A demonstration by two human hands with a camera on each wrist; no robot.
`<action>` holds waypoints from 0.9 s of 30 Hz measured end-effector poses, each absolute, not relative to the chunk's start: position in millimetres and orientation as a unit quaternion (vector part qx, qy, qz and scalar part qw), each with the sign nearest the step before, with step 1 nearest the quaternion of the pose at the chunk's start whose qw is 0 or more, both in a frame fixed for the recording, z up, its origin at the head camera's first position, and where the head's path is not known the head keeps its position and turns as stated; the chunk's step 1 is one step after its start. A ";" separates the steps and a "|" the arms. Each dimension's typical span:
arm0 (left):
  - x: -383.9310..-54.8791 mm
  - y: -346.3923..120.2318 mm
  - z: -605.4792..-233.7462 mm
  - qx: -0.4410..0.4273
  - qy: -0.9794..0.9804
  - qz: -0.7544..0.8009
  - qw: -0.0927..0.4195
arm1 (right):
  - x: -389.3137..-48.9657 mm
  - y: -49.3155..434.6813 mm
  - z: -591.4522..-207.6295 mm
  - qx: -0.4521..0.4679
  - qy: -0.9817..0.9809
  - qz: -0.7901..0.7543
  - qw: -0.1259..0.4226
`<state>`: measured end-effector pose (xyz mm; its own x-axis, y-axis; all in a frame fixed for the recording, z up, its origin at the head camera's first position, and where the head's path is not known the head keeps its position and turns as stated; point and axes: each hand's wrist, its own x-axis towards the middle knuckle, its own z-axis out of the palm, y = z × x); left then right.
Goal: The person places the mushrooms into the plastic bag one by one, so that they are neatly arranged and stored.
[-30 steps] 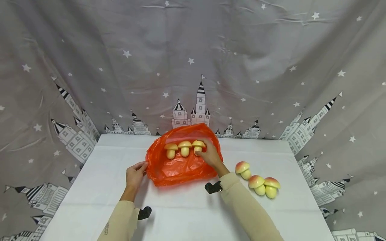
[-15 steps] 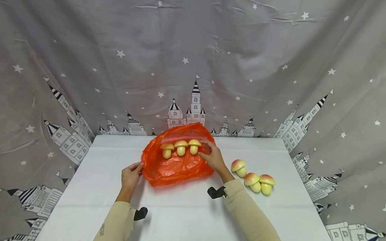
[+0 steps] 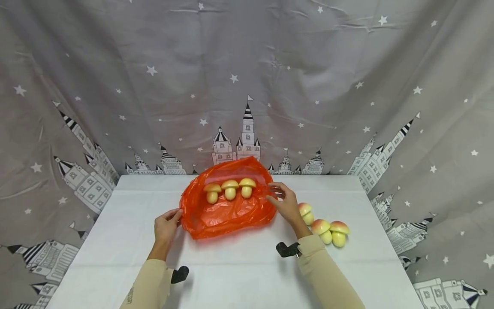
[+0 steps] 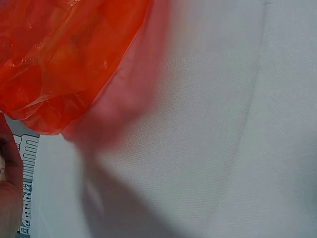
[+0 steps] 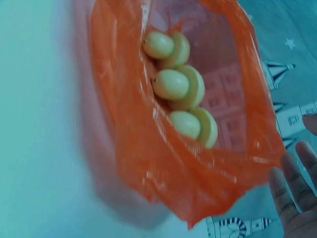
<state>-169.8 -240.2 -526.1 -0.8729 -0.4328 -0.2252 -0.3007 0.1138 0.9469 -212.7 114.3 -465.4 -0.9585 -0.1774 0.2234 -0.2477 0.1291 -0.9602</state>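
- Head view: nearest, below-left of the red-orange bag (image 3: 221,219), is the left sleeve (image 3: 150,281) with small dark lettering (image 3: 130,295), sideways and too tiny for me to read.
- Three loose mushrooms (image 3: 339,227) lie right of the bag on the white table (image 3: 231,270), one partly hidden. No labels that I can spot.
- Left hand (image 3: 166,226) is pinching the bag's left edge, same as a second ago.
- Right hand (image 3: 285,204) is the news: it's just come off the rightmost bagged mushroom (image 3: 246,183) and is now at the bag's right rim, fingers spread, holding nothing. Can't tell if it brushes the plastic.
- Row of three mushrooms (image 3: 230,184) inside the bag; my read is that one's properly let go, so three in, three out.
- Behind the bag, gray castle-print curtain (image 3: 173,86), no readable writing.
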 end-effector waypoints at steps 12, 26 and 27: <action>-169.3 -242.4 -525.7 0.239 -0.746 -0.619 0.068 | -224.8 156.6 -507.4 0.048 -0.760 0.641 0.092; -168.9 -243.3 -528.7 0.237 -0.733 -0.632 0.080 | -223.5 185.4 -513.9 -0.016 -0.806 0.590 0.049; -168.8 -243.1 -528.9 0.236 -0.733 -0.634 0.077 | -223.9 188.6 -515.3 -0.015 -0.813 0.580 0.046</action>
